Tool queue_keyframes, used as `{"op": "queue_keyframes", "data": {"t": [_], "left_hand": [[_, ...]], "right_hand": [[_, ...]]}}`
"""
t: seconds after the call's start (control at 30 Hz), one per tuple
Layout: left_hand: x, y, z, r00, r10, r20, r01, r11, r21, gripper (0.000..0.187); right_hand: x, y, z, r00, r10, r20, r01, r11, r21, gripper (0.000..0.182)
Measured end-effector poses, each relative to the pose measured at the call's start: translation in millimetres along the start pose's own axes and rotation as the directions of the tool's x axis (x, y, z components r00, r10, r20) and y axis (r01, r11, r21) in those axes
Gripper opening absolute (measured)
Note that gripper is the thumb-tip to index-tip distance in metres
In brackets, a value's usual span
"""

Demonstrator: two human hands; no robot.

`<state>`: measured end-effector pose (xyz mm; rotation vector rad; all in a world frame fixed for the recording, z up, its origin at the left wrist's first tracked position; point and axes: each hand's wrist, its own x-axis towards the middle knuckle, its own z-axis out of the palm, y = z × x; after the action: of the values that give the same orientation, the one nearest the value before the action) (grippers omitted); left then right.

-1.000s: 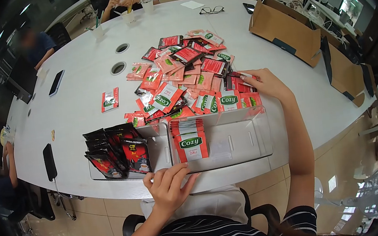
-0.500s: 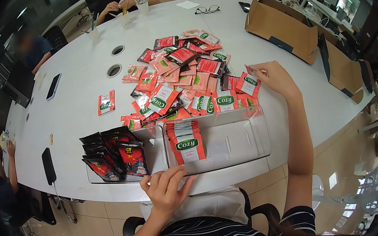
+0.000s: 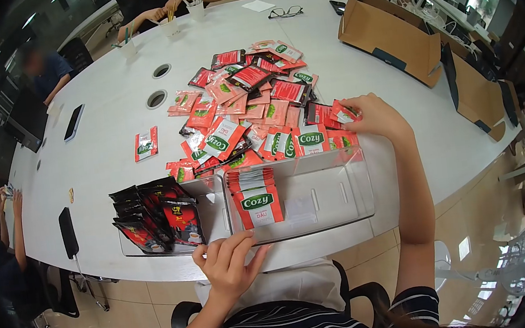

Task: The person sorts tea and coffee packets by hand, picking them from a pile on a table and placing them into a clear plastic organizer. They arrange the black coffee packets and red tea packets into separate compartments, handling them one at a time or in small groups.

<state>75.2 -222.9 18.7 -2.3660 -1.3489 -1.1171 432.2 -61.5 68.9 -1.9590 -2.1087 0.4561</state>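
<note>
My right hand [image 3: 376,115] pinches a red and white Cozy tea sachet [image 3: 346,113] at the right edge of a mixed pile of sachets [image 3: 250,104]. The fingers of my left hand [image 3: 229,262] are curled at the front rim of a clear plastic divided box [image 3: 339,225]. In the box's left compartment stand several black and red coffee sachets [image 3: 182,218]. A row of upright Cozy tea sachets [image 3: 258,206] fills the left side of the right compartment. One Cozy sachet [image 3: 146,144] lies alone left of the pile.
Open cardboard boxes [image 3: 390,41] stand at the right. Eyeglasses [image 3: 285,12], cups of sticks [image 3: 196,11] and a phone [image 3: 74,122] lie around the white table [image 3: 104,116], which has two round cable holes. Other people sit at the far and left sides.
My right hand has shifted slightly left and down, and the sachet in it has tilted so less of its front shows. My left hand stays at the box rim.
</note>
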Motion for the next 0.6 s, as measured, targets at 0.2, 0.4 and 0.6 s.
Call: {"op": "queue_keyframes", "data": {"t": [0.2, 0.4, 0.6], "left_hand": [[0, 0, 0, 1.000, -0.004, 0.007, 0.004, 1.000, -0.003, 0.032], [1, 0, 0, 1.000, 0.001, 0.001, -0.001, 1.000, -0.003, 0.032], [0, 0, 1, 1.000, -0.001, -0.010, 0.001, 1.000, -0.026, 0.032]], "right_hand": [[4, -10, -4, 0.987, 0.040, -0.157, -0.050, 0.997, -0.062, 0.034], [10, 3, 1, 0.936, 0.000, -0.353, -0.015, 0.999, -0.040, 0.031], [-8, -31, -26, 0.968, 0.024, -0.252, 0.175, 0.654, 0.736, 0.031]]}}
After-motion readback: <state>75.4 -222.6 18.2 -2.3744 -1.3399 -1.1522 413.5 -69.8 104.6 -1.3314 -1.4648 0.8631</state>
